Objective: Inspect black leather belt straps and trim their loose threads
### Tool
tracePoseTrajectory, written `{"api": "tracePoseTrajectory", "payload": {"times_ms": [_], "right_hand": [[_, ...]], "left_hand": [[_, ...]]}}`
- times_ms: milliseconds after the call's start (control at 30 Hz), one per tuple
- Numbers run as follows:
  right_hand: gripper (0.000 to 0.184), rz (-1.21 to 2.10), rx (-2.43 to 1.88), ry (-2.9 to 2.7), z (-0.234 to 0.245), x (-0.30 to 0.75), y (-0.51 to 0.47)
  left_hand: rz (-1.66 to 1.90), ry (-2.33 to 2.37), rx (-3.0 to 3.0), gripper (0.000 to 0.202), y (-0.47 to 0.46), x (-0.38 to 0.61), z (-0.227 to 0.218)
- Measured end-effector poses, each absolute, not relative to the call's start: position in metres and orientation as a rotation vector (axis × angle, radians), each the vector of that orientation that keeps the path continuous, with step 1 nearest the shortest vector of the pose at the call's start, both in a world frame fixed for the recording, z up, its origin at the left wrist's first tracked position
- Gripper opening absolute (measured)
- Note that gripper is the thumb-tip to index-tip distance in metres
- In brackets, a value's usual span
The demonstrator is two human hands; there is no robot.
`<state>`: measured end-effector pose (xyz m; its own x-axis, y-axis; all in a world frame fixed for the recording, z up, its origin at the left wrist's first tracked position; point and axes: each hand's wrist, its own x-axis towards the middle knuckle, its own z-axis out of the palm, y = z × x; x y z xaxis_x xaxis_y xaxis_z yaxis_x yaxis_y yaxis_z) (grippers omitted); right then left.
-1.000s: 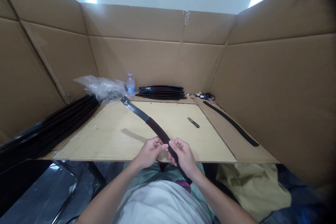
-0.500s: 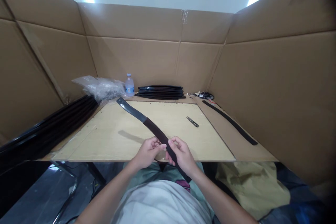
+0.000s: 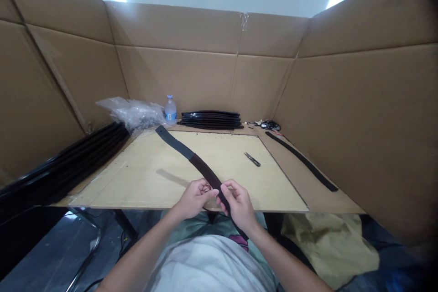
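Curved dark strip slants over the near edge of the bench, pinched by the left hand and right hand, both nearly closed. Snips lie left of a loose black strip; along the far edge sit clear plastic, a labelled bottle, contents unclear, and stacked dark strips

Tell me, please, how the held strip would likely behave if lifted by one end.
The strip is probably stiff: its far end juts beyond the left hand and right hand without drooping. Its smooth grey end may be slippery.
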<state>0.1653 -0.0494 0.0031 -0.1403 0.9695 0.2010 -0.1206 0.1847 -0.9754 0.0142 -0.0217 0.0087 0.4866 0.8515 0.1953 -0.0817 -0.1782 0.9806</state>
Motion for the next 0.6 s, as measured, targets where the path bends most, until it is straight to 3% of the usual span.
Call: {"api": "tracePoseTrajectory", "payload": {"times_ms": [600], "right_hand": [[0.03,1.27,-0.973,-1.293,-0.0008,0.1622,-0.0496]], "left_hand": [[0.969,0.781,1.568,0.027,-0.0187,0.0118,0.0037]]}}
